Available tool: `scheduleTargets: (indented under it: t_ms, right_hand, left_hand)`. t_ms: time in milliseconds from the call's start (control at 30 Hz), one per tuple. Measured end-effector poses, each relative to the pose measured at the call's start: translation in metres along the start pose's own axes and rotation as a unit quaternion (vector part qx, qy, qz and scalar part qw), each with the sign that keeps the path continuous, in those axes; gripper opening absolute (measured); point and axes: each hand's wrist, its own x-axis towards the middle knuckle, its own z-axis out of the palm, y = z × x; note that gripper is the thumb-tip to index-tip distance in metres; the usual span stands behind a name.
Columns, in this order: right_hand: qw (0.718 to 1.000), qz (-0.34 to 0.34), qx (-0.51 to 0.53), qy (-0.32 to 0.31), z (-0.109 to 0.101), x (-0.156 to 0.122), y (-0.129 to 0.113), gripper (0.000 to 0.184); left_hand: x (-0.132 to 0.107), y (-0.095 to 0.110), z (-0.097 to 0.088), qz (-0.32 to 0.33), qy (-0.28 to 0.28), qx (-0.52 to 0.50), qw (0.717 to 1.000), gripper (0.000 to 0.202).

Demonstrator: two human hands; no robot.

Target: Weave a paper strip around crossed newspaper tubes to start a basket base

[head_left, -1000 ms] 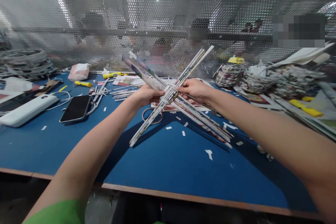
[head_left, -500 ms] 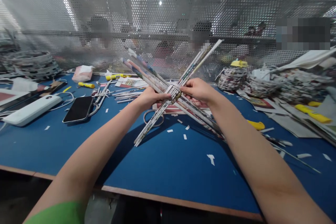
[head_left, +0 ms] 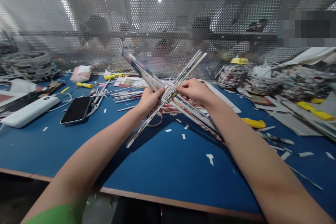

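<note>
I hold a cross of rolled newspaper tubes (head_left: 168, 94) above the blue table (head_left: 162, 168). One bundle runs from upper left to lower right, the other from upper right to lower left. My left hand (head_left: 149, 98) grips the cross just left of its middle. My right hand (head_left: 193, 90) pinches it just right of the middle, fingertips on the wrapped crossing point. Scissors (head_left: 154, 120) lie on the table under the cross, partly hidden.
A black phone (head_left: 76, 110) and white power bank (head_left: 26, 111) lie at left. Loose paper tubes (head_left: 123, 94) and yellow glue sticks (head_left: 84, 85) sit behind. Woven paper baskets (head_left: 231, 76) stand at back right, a yellow cutter (head_left: 253, 123) near my right arm. A perforated metal screen (head_left: 168, 24) backs the table.
The cross has tilted and dropped slightly, its upper ends lower than before. My left hand has shifted its grip closer under the crossing. My right hand stays at the middle.
</note>
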Motion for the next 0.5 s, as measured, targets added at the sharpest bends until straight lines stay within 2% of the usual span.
scheduleTargets:
  t_ms: [100,200,300,333,367,400,467,500]
  right_hand:
    - [0.999,0.005,-0.032,-0.012,-0.003,0.002,0.004,0.038]
    - [0.998,0.015,-0.056,-0.028,-0.008,0.004,0.010,0.033]
    - [0.997,-0.001,-0.068,-0.020,-0.011,0.005,0.015,0.030]
    - [0.997,-0.013,-0.076,-0.016,-0.011,0.005,0.016,0.029]
    - [0.996,-0.029,-0.083,-0.014,-0.010,0.005,0.017,0.029]
    - [0.995,-0.050,-0.090,-0.017,-0.009,0.005,0.016,0.028]
    - [0.990,-0.095,-0.098,-0.030,-0.006,0.004,0.013,0.027]
    - [0.988,-0.115,-0.099,-0.036,-0.004,0.004,0.011,0.026]
  left_hand:
    - [-0.001,0.006,0.000,-0.095,-0.028,0.021,0.995,0.025]
    - [-0.008,0.020,-0.003,-0.152,-0.121,0.176,0.965,0.043]
    - [-0.023,0.041,-0.003,-0.120,-0.259,0.366,0.886,0.048]
    - [-0.028,0.049,-0.002,-0.080,-0.302,0.377,0.872,0.046]
    - [-0.033,0.057,-0.001,-0.007,-0.309,0.384,0.870,0.042]
    - [-0.036,0.063,0.000,0.066,-0.282,0.406,0.867,0.039]
    - [-0.037,0.071,0.001,0.189,-0.145,0.429,0.872,0.030]
    - [-0.036,0.072,0.000,0.219,-0.090,0.431,0.871,0.027]
